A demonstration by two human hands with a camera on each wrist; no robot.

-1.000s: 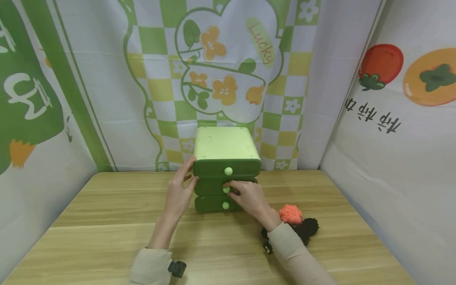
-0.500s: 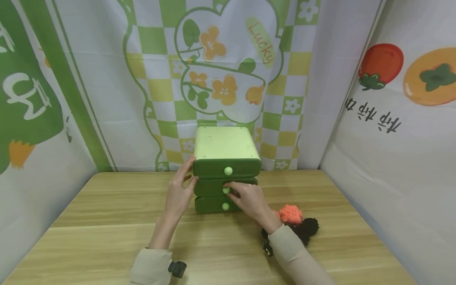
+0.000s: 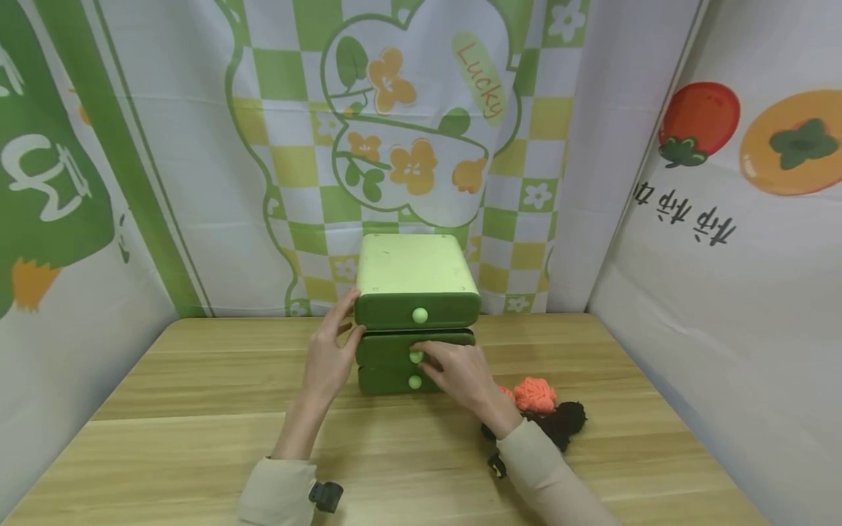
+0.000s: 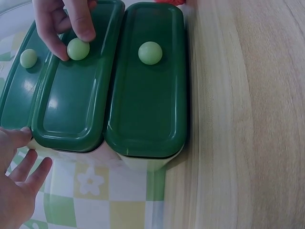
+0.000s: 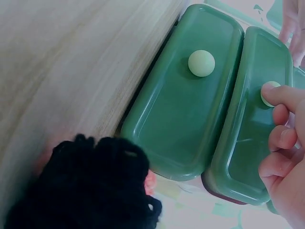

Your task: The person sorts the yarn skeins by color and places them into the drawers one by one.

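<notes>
A small three-drawer cabinet [image 3: 417, 263] has a pale green top and dark green drawer fronts with round pale green knobs. My right hand [image 3: 462, 371] pinches the knob [image 4: 78, 48] of the middle drawer [image 3: 384, 351] between thumb and fingers. That drawer stands slightly forward, a dark gap showing along its top edge. The top drawer [image 3: 384, 310] and bottom drawer [image 4: 148, 105] appear pushed in. My left hand [image 3: 329, 358] rests against the cabinet's left side, its fingers extended and thumb near the seam below the top drawer.
On the wooden table [image 3: 217, 438], beside my right forearm, lie a coral-orange yarn ball [image 3: 535, 395] and a fuzzy black yarn item [image 3: 567, 422]. The black item looms close in the right wrist view. A printed cloth [image 3: 296, 183] hangs behind the cabinet.
The middle drawer has come forward a little, toward me, with my right hand on its knob. My left hand stays against the cabinet's side.
</notes>
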